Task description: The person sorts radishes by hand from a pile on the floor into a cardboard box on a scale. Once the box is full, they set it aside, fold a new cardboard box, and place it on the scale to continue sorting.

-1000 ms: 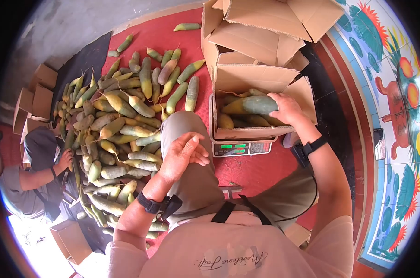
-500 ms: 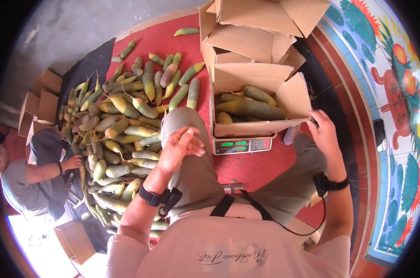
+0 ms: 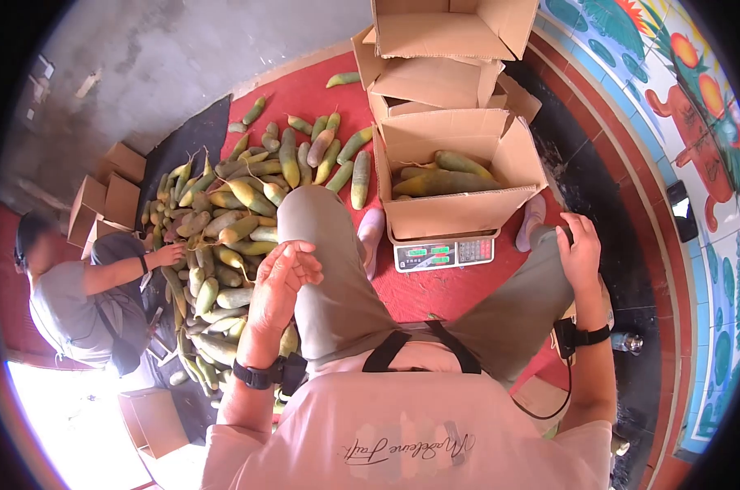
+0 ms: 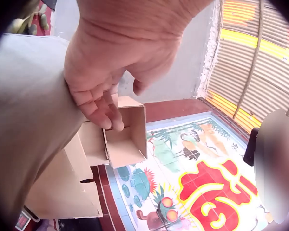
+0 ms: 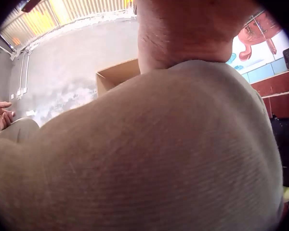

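Note:
My left hand (image 3: 282, 282) hangs with loosely bent fingers beside the left knee (image 3: 317, 220), holding nothing. The left wrist view shows that hand (image 4: 120, 57) against the trouser leg. On the right knee (image 3: 549, 253) rests my right hand (image 3: 580, 249), its fingers relaxed; in the right wrist view the fingers are hidden behind the trouser leg (image 5: 149, 144). Between the legs, an uncovered cardboard box (image 3: 468, 211) with several long green radishes (image 3: 447, 183) inside sits on a digital scale (image 3: 443, 254). The scale's display is lit green.
A large heap of green radishes (image 3: 239, 196) covers the red mat (image 3: 304, 94) to the left. Beyond the heap sits another person (image 3: 88, 294), one hand reaching to it. Stacked cardboard boxes (image 3: 443, 82) stand behind the scale. A painted tile wall (image 3: 704, 147) runs along the right.
My right hand has left a radish in the box, passed the box's right front corner, and come back to the right knee. The left hand stays near the left knee. The head view has shifted.

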The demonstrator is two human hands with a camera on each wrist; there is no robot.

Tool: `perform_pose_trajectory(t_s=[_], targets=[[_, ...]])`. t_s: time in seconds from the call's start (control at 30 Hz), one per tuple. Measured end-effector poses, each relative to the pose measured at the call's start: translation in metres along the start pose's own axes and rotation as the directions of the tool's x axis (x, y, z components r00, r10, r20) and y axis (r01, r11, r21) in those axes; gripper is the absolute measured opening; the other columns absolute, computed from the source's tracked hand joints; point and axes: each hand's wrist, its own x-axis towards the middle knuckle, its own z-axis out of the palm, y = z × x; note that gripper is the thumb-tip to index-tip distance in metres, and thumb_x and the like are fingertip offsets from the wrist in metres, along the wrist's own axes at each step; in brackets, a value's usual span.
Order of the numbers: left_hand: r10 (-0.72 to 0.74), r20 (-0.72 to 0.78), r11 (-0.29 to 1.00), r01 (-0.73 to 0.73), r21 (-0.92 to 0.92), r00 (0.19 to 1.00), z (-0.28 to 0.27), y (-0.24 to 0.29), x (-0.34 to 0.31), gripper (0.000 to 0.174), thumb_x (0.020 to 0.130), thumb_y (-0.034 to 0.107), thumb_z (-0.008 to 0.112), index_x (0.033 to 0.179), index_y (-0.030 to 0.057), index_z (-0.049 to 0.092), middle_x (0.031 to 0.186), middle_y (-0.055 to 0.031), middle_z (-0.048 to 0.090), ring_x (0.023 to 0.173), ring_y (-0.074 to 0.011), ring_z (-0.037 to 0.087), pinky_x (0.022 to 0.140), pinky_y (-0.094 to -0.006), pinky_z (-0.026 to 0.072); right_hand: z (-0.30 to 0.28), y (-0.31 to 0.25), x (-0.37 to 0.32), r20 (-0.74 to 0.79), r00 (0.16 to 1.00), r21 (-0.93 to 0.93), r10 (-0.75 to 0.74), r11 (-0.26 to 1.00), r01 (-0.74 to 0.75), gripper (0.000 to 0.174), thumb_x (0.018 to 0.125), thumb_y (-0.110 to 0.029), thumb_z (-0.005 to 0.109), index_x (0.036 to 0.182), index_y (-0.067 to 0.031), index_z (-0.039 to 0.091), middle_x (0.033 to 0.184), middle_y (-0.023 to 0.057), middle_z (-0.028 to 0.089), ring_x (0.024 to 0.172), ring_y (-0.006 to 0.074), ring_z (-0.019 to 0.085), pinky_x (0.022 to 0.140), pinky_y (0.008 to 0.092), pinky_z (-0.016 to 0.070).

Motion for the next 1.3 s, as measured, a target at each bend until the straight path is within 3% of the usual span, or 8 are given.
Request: perform_pose_trajectory(t_s=[0.33,0.73,1.0,1.3], targets=[[0.005,-0.026,0.999,-0.005,-0.035,1.0,-0.013,-0.014,-0.001,0.032,0.095,0.029,0.044,0.099,0.0003,0.057,0.078,-0.007,0.061,0.07,-0.015,0.057,0.069,-0.0285,0.0466,0.005,-0.006,-0.002,-0.081,0.996,-0.061,-0.039,0.998,0.034,0.023,0.075,-0.008,0.063,0.097,-0.0039,0.059,0.095,0.0115,0.059,0.089,0.0307,0.057,0.079,0.0382,0.0462],[-0.064,-0.055,0.991,0.057,-0.121,0.996,-0.023,-0.041,0.009,0.026,0.093,0.026,0.049,0.097,0.0023,0.059,0.076,-0.0047,0.061,0.071,-0.014,0.058,0.068,-0.0282,0.0472,0.012,-0.018,0.004,-0.023,0.998,-0.063,-0.061,0.996,0.059,0.018,0.076,-0.007,0.061,0.094,-0.004,0.058,0.091,0.0124,0.058,0.084,0.0314,0.058,0.075,0.0383,0.0472],[-0.017,-0.004,0.991,0.017,-0.135,1.0,-0.028,-0.046,0.012,0.025,0.095,0.023,0.044,0.1,0.0019,0.057,0.078,-0.0055,0.061,0.07,-0.0134,0.057,0.068,-0.0265,0.045,0.008,-0.009,0.0,0.016,0.995,-0.133,-0.103,0.986,0.104,0.019,0.078,-0.007,0.06,0.096,-0.0033,0.058,0.092,0.0139,0.058,0.084,0.0322,0.058,0.074,0.0381,0.048],[-0.065,-0.033,0.991,0.061,-0.117,0.997,-0.039,-0.051,0.022,0.027,0.095,0.025,0.044,0.099,0.0021,0.057,0.077,-0.0051,0.06,0.07,-0.0126,0.056,0.069,-0.0255,0.0448,0.018,-0.021,0.018,0.051,0.993,-0.143,-0.107,0.983,0.113,0.02,0.079,-0.007,0.059,0.098,-0.0031,0.058,0.094,0.014,0.057,0.086,0.0324,0.058,0.074,0.0388,0.0474]])
